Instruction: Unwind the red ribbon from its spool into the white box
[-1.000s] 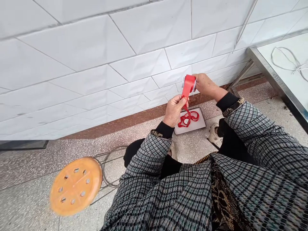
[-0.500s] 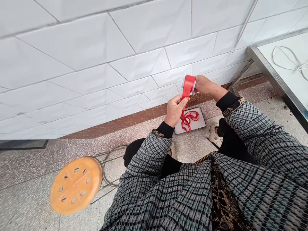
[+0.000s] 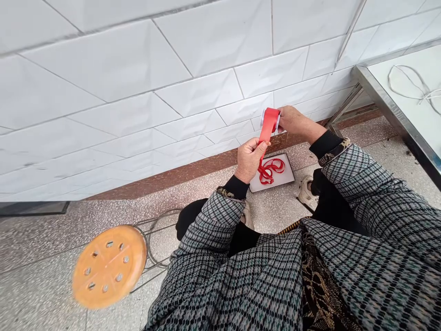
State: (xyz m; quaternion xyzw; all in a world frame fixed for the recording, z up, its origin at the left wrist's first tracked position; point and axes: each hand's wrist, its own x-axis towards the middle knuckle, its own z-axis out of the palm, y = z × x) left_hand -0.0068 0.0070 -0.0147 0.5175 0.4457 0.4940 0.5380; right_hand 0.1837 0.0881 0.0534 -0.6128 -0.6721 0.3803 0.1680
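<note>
A spool of red ribbon [image 3: 272,116] with pale rims is in my right hand [image 3: 292,121], which grips it by its right side; some of those fingers are hidden behind the spool. My left hand [image 3: 250,158] pinches the flat red ribbon [image 3: 265,134] between thumb and fingers, just below and left of the spool. From that pinch the loose ribbon hangs down. Its curled loops [image 3: 275,166] are over a shallow white box [image 3: 285,178] with a dark edge, which lies on the floor beneath my hands.
White tiles cover the wall [image 3: 206,41] ahead. An orange round stool [image 3: 109,266] with holes and thin metal legs is at lower left. On the right, a metal-edged table [image 3: 396,108] bears a loose white cable [image 3: 409,87]. My shoes [image 3: 308,192] rest on the speckled floor.
My left hand shifts very slightly left and down, still pinching the ribbon. The hanging ribbon sits a little higher over the box. My right hand keeps its hold on the spool.
</note>
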